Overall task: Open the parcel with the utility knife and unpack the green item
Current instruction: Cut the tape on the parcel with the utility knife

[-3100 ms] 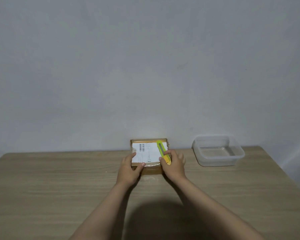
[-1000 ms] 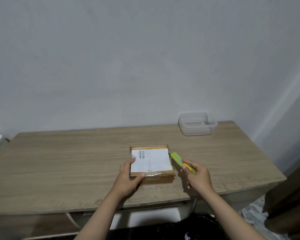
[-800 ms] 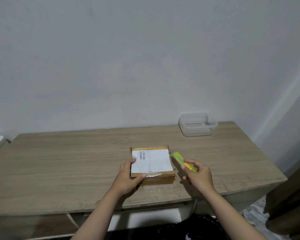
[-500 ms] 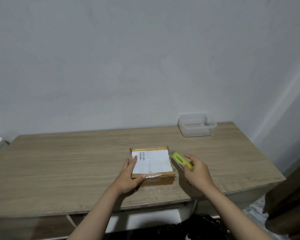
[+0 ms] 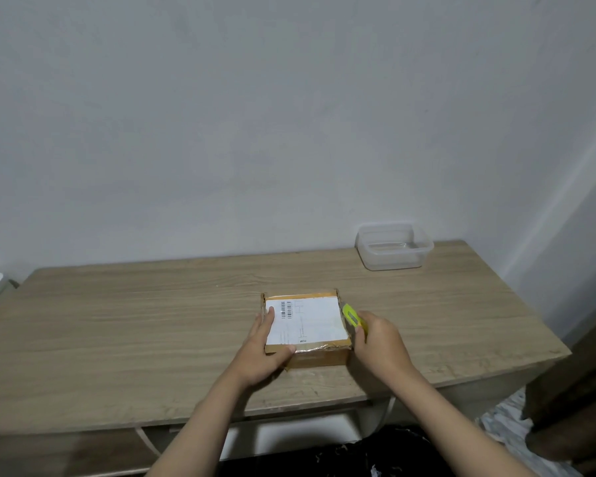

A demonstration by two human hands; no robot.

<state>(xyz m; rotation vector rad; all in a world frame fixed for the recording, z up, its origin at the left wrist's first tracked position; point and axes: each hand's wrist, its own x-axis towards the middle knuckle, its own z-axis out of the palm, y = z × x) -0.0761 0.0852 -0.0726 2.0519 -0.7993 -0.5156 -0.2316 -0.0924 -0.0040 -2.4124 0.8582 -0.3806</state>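
My right hand is gripping the utility knife against the right edge of the parcel, which my left hand is pinning flat mid-table, so I judge I am cutting tape and next needing a shallow, steady draw.

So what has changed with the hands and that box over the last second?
The right hand brought the utility knife in from beside the parcel to its right edge. The left hand stayed pressed on the parcel, which has not moved; the plastic container too.
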